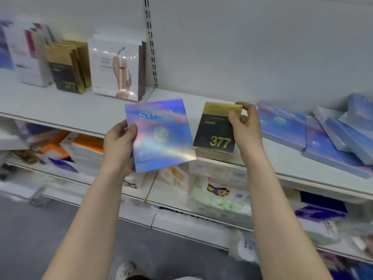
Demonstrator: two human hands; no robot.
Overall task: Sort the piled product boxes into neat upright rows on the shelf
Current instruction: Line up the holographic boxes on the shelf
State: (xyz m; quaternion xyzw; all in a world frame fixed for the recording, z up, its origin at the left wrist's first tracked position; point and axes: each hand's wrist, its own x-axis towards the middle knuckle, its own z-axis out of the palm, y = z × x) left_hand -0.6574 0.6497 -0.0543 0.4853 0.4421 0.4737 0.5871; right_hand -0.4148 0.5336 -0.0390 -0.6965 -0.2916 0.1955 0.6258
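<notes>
Now I see both hands up in front of the long white shelf [195, 103]. The left hand [119, 142] holds a flat shiny rainbow box [161, 136] with the word SYRINX on it. The thumb lies on the front of the box near its left edge, and the other fingers are curled behind it. This box is in the air, just in front of the shelf edge, tipped a little to one side.

The right hand [245, 126] pinches the top right corner of a black and gold box [217, 130] with the number 377 on it. The thumb is on the front and the fingers bend over the top. The box leans back, and its bottom sits on something gold at the front of the shelf. I cannot tell if that is another box.

To the right, well apart from the hands, a pile of flat blue boxes [323, 138] lies on the shelf, some on top of others and pointing different ways. To the left, boxes stand up in rows: white and red boxes [28, 51], more black and gold boxes [66, 67], and tall white boxes [115, 67] with a pink picture.

Under all this are lower shelves [181, 219] with blurry packs. Down by the grey floor [40, 229] I see the tip of a white shoe [125, 269].
</notes>
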